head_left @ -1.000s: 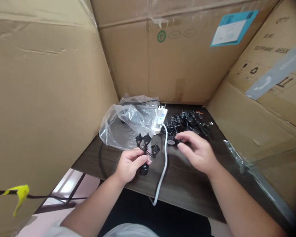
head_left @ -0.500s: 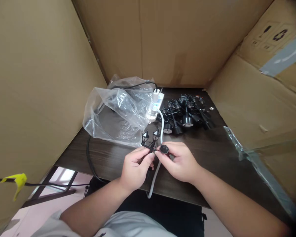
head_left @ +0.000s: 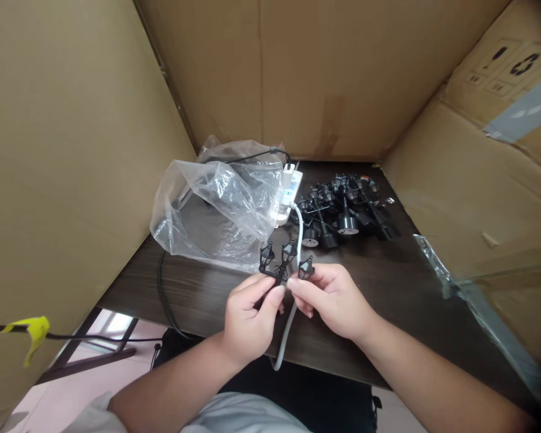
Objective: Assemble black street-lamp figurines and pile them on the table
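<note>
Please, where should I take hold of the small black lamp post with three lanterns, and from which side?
Probably the thin black bar under the lanterns, from below, as the left hand does: the lanterns branch out above and look delicate.

The person's bare left hand is curling inward at chest height, its fingers bending together and its thumb pressing forward across the top. The bare right hand is reaching across toward it, thumb and forefinger pinching just beside the left thumb, the other fingers folding beneath. The bare left forearm and bare right forearm are angling inward from the lower corners, both wrists bending slightly.
</note>
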The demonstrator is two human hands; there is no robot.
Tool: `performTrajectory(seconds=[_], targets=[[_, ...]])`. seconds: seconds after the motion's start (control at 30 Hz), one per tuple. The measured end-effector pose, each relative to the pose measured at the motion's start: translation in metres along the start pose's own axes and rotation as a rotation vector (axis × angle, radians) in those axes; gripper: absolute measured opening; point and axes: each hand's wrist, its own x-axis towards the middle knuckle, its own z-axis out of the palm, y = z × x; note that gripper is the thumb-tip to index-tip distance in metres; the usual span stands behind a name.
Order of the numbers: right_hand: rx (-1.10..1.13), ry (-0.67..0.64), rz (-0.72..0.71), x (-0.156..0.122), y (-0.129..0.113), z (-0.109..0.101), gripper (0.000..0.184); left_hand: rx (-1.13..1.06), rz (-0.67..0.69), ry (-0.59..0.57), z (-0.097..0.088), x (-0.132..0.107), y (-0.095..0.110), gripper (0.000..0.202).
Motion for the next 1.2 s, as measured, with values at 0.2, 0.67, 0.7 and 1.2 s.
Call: performTrajectory(seconds=[0.2, 0.67, 0.7, 1.2], targets=[[-0.501, 0.089, -0.58, 0.001, 0.005, -0.005, 0.024, -0.125, -0.093, -0.02, 0.001, 0.002, -0.001, 0.026], [0.062, -0.025, 0.07, 0.001, -0.001, -0.002, 0.034, -0.088, -0.036, 0.012, 0.002, 0.0, -0.002, 0.024], [0.068, -0.022, 0.072, 0.001, -0.001, -0.001, 0.034, -0.088, -0.042, 0.01, 0.002, 0.001, -0.002, 0.024], [-0.416, 0.088, -0.469, 0.0, 0.004, -0.002, 0.024, -0.406, -0.248, -0.053, 0.003, 0.003, -0.004, 0.023]])
